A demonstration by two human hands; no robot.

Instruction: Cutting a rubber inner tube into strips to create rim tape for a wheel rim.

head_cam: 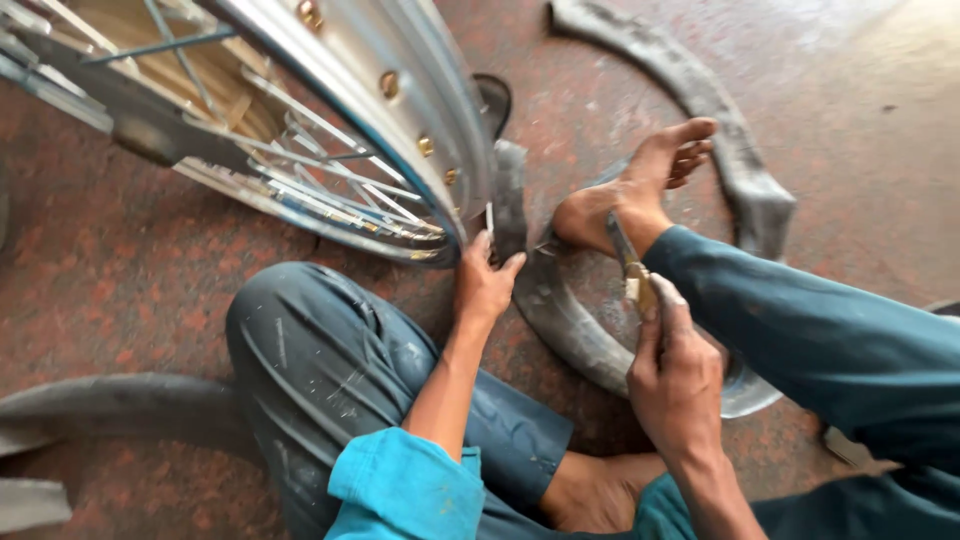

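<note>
Here, two hands — left hand (pixel 485 285) on one rim (pixel 400 110), right hand (pixel 675 380) gripping one tool (pixel 630 265)

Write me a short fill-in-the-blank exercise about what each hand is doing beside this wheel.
1. The left hand grips the grey rubber strip at the edge of the spoked wheel ____.
2. The right hand holds a flat metal ____.
3. A bare ____ rests on the rubber strip lying on the reddish floor.

Missing words: rim; tool; foot

Glossy metal wheel rim (pixel 400 110), matt dusty rubber strip (pixel 560 320).
</note>
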